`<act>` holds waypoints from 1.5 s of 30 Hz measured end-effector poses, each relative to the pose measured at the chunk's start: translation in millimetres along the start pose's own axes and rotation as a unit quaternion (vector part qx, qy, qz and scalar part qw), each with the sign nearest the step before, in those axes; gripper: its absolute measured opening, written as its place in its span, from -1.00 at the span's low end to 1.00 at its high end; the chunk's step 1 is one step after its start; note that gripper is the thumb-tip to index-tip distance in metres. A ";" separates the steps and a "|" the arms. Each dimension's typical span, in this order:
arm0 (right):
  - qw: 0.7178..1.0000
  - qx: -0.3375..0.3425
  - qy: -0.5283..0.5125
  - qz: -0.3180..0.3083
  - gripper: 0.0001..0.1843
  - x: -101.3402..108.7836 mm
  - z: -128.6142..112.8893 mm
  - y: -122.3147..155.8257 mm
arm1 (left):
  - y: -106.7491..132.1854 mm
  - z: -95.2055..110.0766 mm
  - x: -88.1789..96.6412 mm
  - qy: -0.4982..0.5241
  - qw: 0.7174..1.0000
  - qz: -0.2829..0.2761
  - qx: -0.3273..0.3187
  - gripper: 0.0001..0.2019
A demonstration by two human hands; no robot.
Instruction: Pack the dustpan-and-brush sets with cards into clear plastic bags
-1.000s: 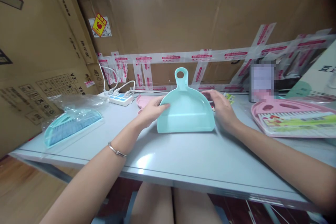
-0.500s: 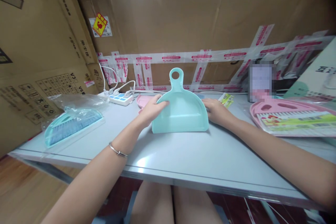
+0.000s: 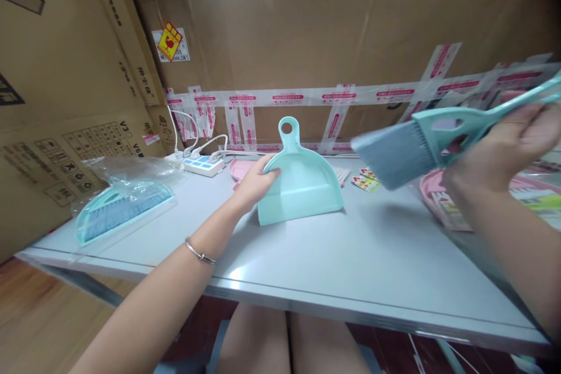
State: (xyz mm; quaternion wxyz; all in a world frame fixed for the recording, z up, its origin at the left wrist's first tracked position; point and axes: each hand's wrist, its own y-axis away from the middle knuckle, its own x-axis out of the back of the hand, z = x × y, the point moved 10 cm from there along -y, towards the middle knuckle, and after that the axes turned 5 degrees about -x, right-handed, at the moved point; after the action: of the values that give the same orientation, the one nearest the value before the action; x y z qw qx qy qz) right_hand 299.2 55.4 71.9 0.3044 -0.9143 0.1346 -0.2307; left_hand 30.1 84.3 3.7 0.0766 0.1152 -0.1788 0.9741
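Observation:
My left hand [image 3: 259, 180] grips the left edge of a mint-green dustpan [image 3: 302, 187], thumb on its front face. The dustpan stands upright on the table, its ringed handle pointing up and its wide mouth down. Raised above the table's right side, my right hand [image 3: 504, 146] is closed around the handle of a mint-green hand brush [image 3: 464, 128]. Its grey-blue bristles [image 3: 394, 152] point left toward the dustpan, with a gap between them. Behind the dustpan, a pink plastic piece [image 3: 239, 169] is partly hidden.
A bagged mint dustpan-and-brush set [image 3: 125, 210] lies at the left. Near the back wall sits a power strip [image 3: 204, 165] with plugs. Small printed cards [image 3: 366, 181] lie right of the dustpan. A pink set [image 3: 442, 204] is partly behind my right arm. Large cardboard boxes [image 3: 280, 23] border the table.
My right hand has left the dustpan's right edge and now holds the hand brush up at the right. The dustpan has tilted slightly, still in my left hand.

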 end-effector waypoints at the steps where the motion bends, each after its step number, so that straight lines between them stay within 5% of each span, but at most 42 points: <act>1: 1.000 -0.009 -0.014 -0.007 -0.67 -7.9 -3.3 4.2 | -0.3 0.0 0.1 0.004 1.000 0.004 -0.003 -0.62; 6: 0.999 -0.030 -0.024 -0.007 -0.59 -54.2 -19.6 34.1 | -0.7 3.1 -5.8 0.016 0.999 -0.003 -0.030 -0.62; 11: 1.000 -0.004 0.003 0.003 -0.60 -71.2 -35.0 49.4 | 3.5 9.5 -28.9 0.026 0.995 -0.077 -0.051 -0.66; 18: 0.988 0.064 0.136 -0.024 -0.37 -92.3 -44.0 44.1 | 5.5 17.7 -36.8 0.039 0.992 -0.091 -0.083 -0.60; 23: 0.973 0.098 0.207 -0.043 -0.40 -120.3 -56.0 35.4 | 6.2 16.6 -34.6 0.020 0.992 -0.095 -0.078 -0.61; 28: 0.962 0.145 0.229 0.012 -0.47 -117.2 -71.3 34.7 | 7.2 8.3 -31.0 0.000 0.994 -0.094 -0.059 -0.62; 31: 0.975 0.091 0.199 0.027 -0.36 -101.0 -53.0 29.2 | 7.9 5.6 -28.0 -0.007 0.996 -0.080 -0.039 -0.61; 35: 0.984 -0.061 0.089 -0.141 -0.52 -117.1 -8.3 27.8 | 5.3 4.2 -18.6 -0.020 0.998 -0.050 -0.024 -0.63; 37: 0.970 -0.076 0.068 -0.219 -0.59 -132.8 -4.0 34.3 | 2.2 4.5 -12.6 -0.056 0.997 -0.039 -0.034 -0.64; 45: 0.959 -0.078 0.077 -0.261 -0.49 -156.4 -10.3 42.1 | -2.9 3.4 -8.9 -0.159 0.983 -0.085 -0.044 -0.58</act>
State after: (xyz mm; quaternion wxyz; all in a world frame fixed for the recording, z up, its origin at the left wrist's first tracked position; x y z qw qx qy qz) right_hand 155.5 78.0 0.0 0.1497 -0.9179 -0.0683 -0.3610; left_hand 39.8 84.7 5.6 0.1350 0.2799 -0.2213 0.9244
